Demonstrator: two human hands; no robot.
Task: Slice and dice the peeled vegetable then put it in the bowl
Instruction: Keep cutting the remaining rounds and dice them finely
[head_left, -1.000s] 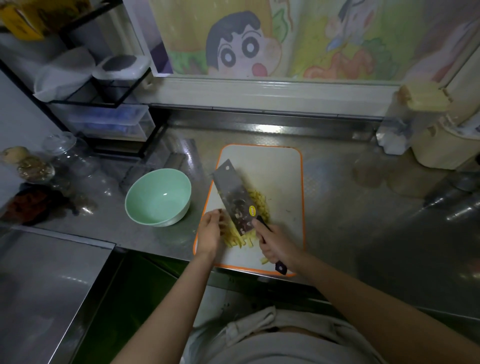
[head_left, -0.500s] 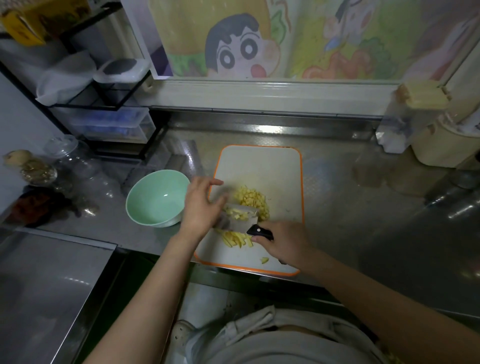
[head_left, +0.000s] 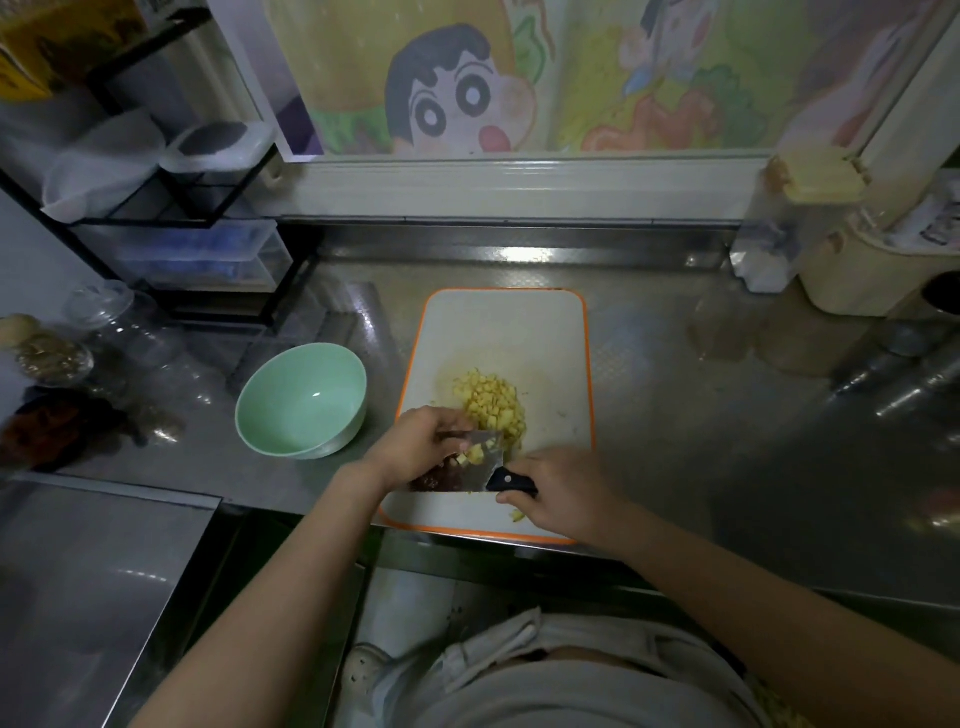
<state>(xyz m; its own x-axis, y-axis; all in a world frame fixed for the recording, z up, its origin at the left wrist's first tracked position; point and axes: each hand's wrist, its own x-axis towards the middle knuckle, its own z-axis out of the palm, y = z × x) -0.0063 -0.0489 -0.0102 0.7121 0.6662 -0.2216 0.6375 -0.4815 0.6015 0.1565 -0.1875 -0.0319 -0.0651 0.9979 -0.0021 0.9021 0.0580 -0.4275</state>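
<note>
1. Since half a second ago, the cleaver (head_left: 467, 470) has dropped toward the near edge of the cutting board (head_left: 550, 332). It now lies almost flat over the spot where the uncut strips lay, and those strips are out of sight.
2. The left hand (head_left: 415, 447), which was spread above the blade, has come down onto it.
3. Left hand: the fingers are bent, with their tips on the flat of the blade beside a few yellow cubes (head_left: 474, 455) resting on the steel. Whether it pinches any piece cannot be told.
4. Right hand (head_left: 566, 488): it is closed around the black handle (head_left: 511, 480), close to the board's near edge and right of its middle.
5. Diced vegetable (head_left: 493, 402): a yellow heap sits at the middle of the board, unmoved, and reaches the blade's far edge. One stray piece (head_left: 517, 515) lies by the board's near edge, just beside the right hand.
6. Green bowl (head_left: 301, 400): it stands upright on the steel desk (head_left: 675, 415), just beside the board's left edge, with its pale inside showing.
</note>
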